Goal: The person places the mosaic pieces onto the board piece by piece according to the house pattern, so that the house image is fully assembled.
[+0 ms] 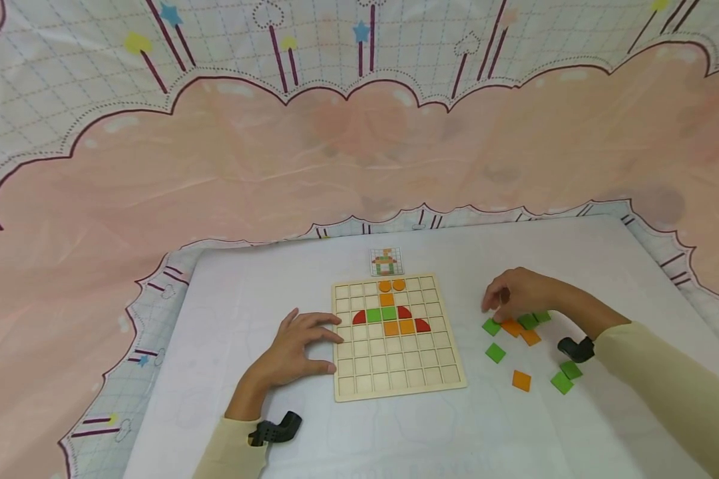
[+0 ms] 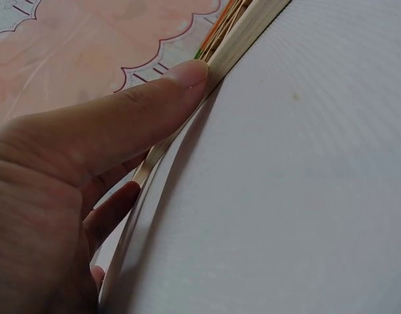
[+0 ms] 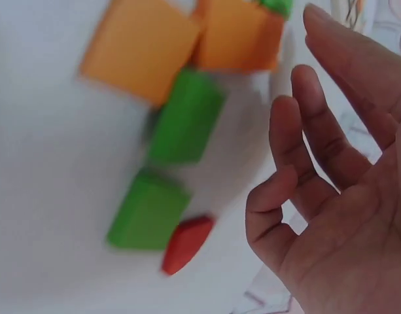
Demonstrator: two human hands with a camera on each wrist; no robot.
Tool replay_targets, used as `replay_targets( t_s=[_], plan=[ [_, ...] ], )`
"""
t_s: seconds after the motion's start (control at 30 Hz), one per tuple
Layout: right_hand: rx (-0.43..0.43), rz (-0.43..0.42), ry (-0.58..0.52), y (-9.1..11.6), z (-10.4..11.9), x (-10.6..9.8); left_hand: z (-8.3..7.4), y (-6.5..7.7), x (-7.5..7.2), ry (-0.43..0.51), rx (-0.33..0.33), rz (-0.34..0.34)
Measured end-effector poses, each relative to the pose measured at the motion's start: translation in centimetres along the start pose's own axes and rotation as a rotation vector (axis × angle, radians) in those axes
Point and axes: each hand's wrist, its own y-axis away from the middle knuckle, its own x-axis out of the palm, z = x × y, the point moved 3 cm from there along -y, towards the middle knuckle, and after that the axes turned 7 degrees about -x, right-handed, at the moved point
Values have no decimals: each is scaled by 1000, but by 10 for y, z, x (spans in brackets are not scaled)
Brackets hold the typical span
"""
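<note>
My left hand (image 1: 296, 349) lies along the left edge of a wooden grid board (image 1: 359, 366), its thumb (image 2: 187, 75) and fingertips touching the rim. On the board sit two orange discs (image 1: 399, 285), several orange squares (image 1: 386, 299), two green squares (image 1: 374, 315) and several red quarter-round pieces (image 1: 422, 325). Over at the right, my right hand (image 1: 524, 293) hovers above loose tiles, fingers loosely bent. Nothing shows between its fingers in the right wrist view, where orange tiles (image 3: 141, 49), green tiles (image 3: 187, 118) and a red piece (image 3: 188, 243) lie beside the hand.
A small pattern card (image 1: 386, 262) lies just behind the board. Nearer me on the right are a loose orange square (image 1: 521, 380) and more green squares (image 1: 562, 382). White cloth covers the table (image 1: 245, 286); a patterned pink curtain (image 1: 263, 173) hangs behind.
</note>
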Motion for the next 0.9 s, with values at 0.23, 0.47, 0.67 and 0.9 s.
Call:
replay_targets(
  t_s=[0.23,0.47,0.67,0.9],
  plan=[
    [-18,35,-66,10,-15,1,-1,-1,0,-1,8,-1],
    [-19,19,-65,11,-20,3,1,0,0,7,12,-5],
    [-37,17,-29,10,-20,5,1,0,0,12,19,-6],
    [-52,26,-39,9,-17,4,0,0,-1,12,5,-1]
  ],
)
